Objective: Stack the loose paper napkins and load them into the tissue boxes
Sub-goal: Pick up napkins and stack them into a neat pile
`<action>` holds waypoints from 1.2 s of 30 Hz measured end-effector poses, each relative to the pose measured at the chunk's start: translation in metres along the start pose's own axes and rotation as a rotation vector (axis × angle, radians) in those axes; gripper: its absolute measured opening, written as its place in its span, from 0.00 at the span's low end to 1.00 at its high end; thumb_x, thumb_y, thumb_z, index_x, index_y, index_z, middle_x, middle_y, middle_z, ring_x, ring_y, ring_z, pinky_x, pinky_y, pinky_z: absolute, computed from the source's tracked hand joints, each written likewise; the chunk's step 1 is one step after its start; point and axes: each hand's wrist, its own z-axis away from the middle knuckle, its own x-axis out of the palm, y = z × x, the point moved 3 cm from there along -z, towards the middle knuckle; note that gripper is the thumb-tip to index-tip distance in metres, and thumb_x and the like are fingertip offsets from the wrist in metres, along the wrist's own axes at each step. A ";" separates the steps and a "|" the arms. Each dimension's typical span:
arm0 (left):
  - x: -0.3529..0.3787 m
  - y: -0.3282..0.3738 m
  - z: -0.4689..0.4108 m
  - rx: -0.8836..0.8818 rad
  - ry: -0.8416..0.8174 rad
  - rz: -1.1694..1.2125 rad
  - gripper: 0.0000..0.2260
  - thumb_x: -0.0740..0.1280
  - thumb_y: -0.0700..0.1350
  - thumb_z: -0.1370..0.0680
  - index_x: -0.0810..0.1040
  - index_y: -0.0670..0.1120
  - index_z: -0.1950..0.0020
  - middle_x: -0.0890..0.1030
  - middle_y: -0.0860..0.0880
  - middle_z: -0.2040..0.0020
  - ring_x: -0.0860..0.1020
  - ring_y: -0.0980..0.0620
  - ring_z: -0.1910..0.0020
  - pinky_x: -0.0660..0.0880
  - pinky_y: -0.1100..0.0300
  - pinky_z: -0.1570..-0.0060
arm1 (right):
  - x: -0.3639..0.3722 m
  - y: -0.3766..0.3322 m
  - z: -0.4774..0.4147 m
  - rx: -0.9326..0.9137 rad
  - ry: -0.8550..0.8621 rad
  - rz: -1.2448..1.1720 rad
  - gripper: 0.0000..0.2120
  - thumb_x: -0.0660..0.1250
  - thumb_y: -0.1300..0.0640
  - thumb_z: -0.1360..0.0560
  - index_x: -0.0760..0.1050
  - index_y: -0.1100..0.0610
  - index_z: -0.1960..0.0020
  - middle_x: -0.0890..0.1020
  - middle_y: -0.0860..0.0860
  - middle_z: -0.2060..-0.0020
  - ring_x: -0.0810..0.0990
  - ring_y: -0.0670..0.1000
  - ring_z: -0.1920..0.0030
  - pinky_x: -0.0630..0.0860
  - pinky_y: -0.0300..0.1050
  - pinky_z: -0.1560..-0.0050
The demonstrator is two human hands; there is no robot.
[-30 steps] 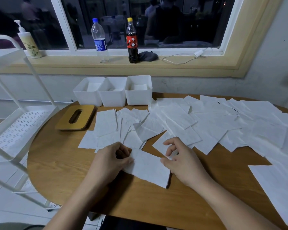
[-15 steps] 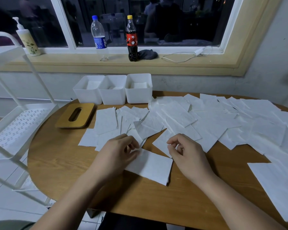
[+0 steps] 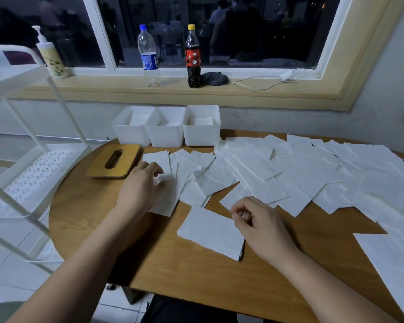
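A small stack of white napkins [image 3: 210,231] lies on the round wooden table [image 3: 196,278] in front of me. My right hand [image 3: 259,224] sits at its right edge, thumb and forefinger pinching the stack's upper right corner. My left hand [image 3: 141,186] has reached to the left group of loose napkins [image 3: 187,164], and its curled fingers pinch one of them. Many more loose napkins [image 3: 301,169] cover the middle and right of the table. Three open white tissue boxes [image 3: 202,138] stand in a row at the table's far edge, each with some napkins inside.
A wooden lid with a slot [image 3: 113,160] lies left of the loose napkins. A white wire rack [image 3: 28,178] stands close on the left. On the windowsill are a pump bottle [image 3: 50,55], a water bottle [image 3: 148,54], a cola bottle [image 3: 193,58] and a white cable [image 3: 273,81].
My left hand left the stack and moved up and left onto the loose napkins. My right hand stayed at the stack's right edge, its fingers curling in.
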 end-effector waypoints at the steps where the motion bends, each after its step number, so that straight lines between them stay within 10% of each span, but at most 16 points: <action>1: 0.001 -0.003 -0.004 0.006 0.005 0.002 0.12 0.74 0.53 0.19 0.81 0.52 0.37 0.79 0.53 0.41 0.80 0.50 0.48 0.79 0.53 0.57 | 0.000 0.000 0.000 0.007 -0.003 -0.004 0.09 0.71 0.61 0.19 0.80 0.46 0.52 0.80 0.43 0.57 0.79 0.52 0.56 0.79 0.43 0.58; 21: -0.006 -0.012 -0.024 0.188 -0.077 -0.208 0.08 0.72 0.51 0.18 0.88 0.50 0.44 0.87 0.53 0.55 0.83 0.53 0.59 0.84 0.53 0.60 | -0.003 -0.002 -0.001 0.064 0.003 -0.074 0.10 0.72 0.63 0.20 0.81 0.47 0.52 0.81 0.44 0.57 0.80 0.52 0.55 0.75 0.35 0.57; 26: -0.026 0.000 -0.014 0.179 -0.003 0.035 0.04 0.77 0.44 0.22 0.87 0.48 0.48 0.87 0.54 0.55 0.84 0.55 0.56 0.84 0.51 0.56 | -0.007 -0.009 -0.002 0.062 0.034 -0.100 0.08 0.73 0.62 0.19 0.82 0.48 0.49 0.81 0.40 0.55 0.81 0.47 0.55 0.75 0.33 0.58; 31: -0.058 0.044 0.015 0.142 -0.103 0.379 0.07 0.77 0.40 0.22 0.85 0.52 0.51 0.86 0.58 0.56 0.83 0.59 0.54 0.77 0.70 0.58 | -0.010 -0.015 -0.003 0.054 0.068 -0.095 0.11 0.75 0.57 0.20 0.79 0.45 0.42 0.81 0.38 0.48 0.80 0.42 0.46 0.75 0.32 0.50; 36: -0.077 0.082 0.042 0.061 -0.329 0.747 0.06 0.76 0.40 0.21 0.86 0.50 0.48 0.88 0.50 0.50 0.86 0.49 0.50 0.84 0.54 0.49 | -0.012 -0.019 -0.005 0.119 -0.022 -0.234 0.30 0.79 0.45 0.24 0.69 0.40 0.26 0.76 0.35 0.32 0.74 0.39 0.30 0.73 0.34 0.35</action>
